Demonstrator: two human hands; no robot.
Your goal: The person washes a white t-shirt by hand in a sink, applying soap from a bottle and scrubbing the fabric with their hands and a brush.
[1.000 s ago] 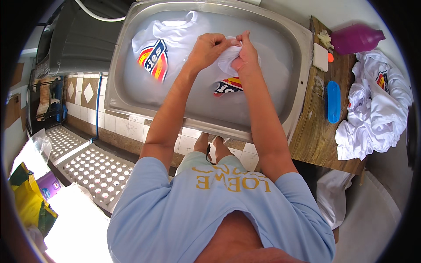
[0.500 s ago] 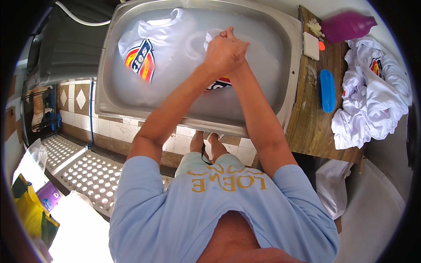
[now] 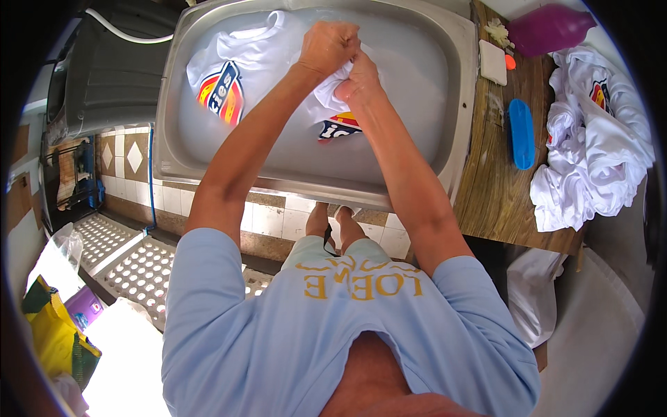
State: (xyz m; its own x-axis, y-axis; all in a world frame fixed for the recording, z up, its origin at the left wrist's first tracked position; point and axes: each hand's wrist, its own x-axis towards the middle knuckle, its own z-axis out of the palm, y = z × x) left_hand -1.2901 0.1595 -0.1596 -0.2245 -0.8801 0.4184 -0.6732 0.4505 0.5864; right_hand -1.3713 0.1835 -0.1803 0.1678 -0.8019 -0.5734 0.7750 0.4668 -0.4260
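Observation:
Over a steel sink (image 3: 467,118) of cloudy water, my left hand (image 3: 329,47) and my right hand (image 3: 362,80) are closed close together on a wet white T-shirt (image 3: 324,92). Part of this shirt is bunched between and below the hands. Its red, yellow and dark printed patch (image 3: 340,126) shows just under my right wrist. To the left, a second white T-shirt (image 3: 253,45) with a similar print lies partly under the water, its collar toward the far side. The fingertips of both hands are mostly hidden.
On the wooden counter (image 3: 479,187) at the right are a blue scrub brush (image 3: 520,134), a pale soap-like block (image 3: 492,63), a small orange item (image 3: 511,62), a purple bottle (image 3: 552,30) and a heap of white shirts (image 3: 590,153). A white hose (image 3: 128,33) hangs at the upper left.
My hands, clasped together before, have come slightly apart, the left moving up and leftward, the right lower. More of the held T-shirt and its print now shows above the water.

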